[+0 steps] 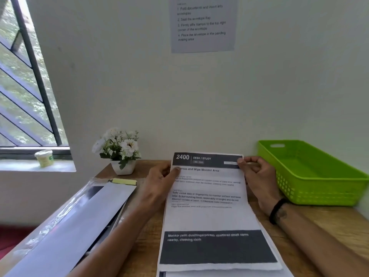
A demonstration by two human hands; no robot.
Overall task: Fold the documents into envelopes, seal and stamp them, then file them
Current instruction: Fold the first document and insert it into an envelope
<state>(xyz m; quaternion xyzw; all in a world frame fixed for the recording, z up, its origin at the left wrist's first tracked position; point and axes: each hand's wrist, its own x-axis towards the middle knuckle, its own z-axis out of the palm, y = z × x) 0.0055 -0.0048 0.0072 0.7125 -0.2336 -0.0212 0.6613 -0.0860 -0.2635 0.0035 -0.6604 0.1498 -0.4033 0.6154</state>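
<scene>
both hands hold the top sheet (209, 196) of the document pile by its far corners, likely squaring it up for the first fold, which is not yet made. the left hand (159, 181) pinches its far left corner with the thumb on the print; the right hand (257, 176) pinches the far right corner, fingers curled. the sheet lies on the wooden desk (339, 226), more sheets beneath it. it reads "2400", "desk / study", "wipe monitor area". left of the sheet lies a white envelope (89, 216) on a plastic sleeve; right of it, a green basket (319, 186), probably for filing. above the sheet, a wall notice (202, 25) lists "seal the envelope flap".
</scene>
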